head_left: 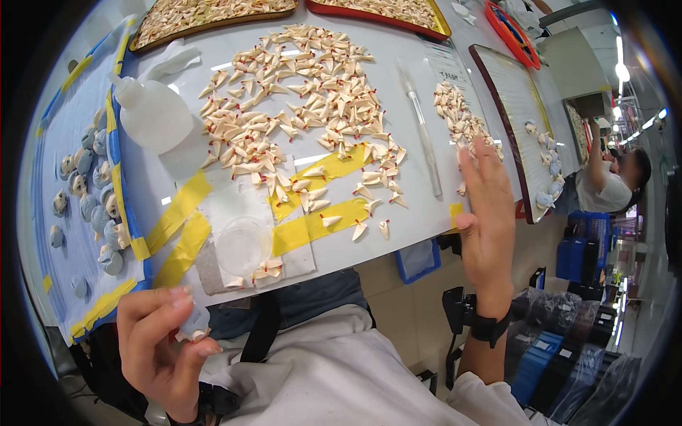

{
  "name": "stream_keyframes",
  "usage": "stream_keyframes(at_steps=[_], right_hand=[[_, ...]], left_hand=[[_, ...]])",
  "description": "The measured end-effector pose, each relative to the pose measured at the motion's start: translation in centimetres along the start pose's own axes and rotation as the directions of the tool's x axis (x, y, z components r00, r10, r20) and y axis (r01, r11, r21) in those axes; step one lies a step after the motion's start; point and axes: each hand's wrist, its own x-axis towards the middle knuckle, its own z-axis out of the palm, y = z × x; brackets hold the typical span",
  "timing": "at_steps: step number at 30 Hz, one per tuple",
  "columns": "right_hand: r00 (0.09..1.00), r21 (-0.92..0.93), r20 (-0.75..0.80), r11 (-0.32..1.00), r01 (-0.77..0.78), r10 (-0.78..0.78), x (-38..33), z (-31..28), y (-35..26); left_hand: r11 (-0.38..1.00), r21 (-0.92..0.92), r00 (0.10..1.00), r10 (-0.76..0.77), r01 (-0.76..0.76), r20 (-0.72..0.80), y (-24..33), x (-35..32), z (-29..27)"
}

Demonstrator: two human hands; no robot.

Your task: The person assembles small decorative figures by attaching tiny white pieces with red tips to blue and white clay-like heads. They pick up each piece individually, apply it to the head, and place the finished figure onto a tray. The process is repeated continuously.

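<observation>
Cream-coloured folded pieces with red tips (298,106) lie scattered in a broad heap across the white bench (405,78), filling its middle from my 11 o'clock to 1 o'clock. My left hand (160,344) sits low at 7 o'clock, off the bench's near edge, its thumb and fingers curled shut around a small pale blue and cream piece (193,328) pinched at the fingertips. My right hand (486,220) hovers at 3 o'clock over the bench's right edge, fingers stretched flat and together, holding nothing; its fingertips reach just beside a smaller row of the cream pieces (458,117). A clear round dish (243,245) rests on a sheet fixed with yellow tape strips (312,226) at 6 o'clock on the bench. A white squeeze bottle (149,110) lies tilted at 10 o'clock. Finished blue and cream pieces (92,192) sit on a blue mat (53,142) at 9 o'clock.
</observation>
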Motion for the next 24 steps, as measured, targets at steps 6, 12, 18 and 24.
stream_keyframes(at_steps=[6, 12, 18, 24], right_hand=[[0.937, 0.117, 0.014, 0.93, -0.347, 0.348, -1.5, 0.5, 1.3], [0.955, 0.108, 0.046, 0.949, -0.295, 0.292, 1.4, 1.3, 3.6], [0.984, 0.239, 0.059, 0.955, -0.175, 0.165, 3.0, 1.8, 2.6], [0.994, 0.259, 0.018, 0.96, -0.105, 0.104, 4.8, 2.5, 3.3]], left_hand=[[1.0, 0.0, 1.0, 0.001, -0.001, 0.004, -0.1, 0.0, 0.0], [1.0, -0.004, 1.0, 0.001, -0.001, 0.005, 0.0, -0.2, -0.4], [0.999, -0.013, 0.999, -0.051, 0.051, -0.004, 0.4, -0.2, -0.3], [0.998, -0.035, 0.998, -0.061, 0.061, 0.001, 0.9, 0.2, 0.0]])
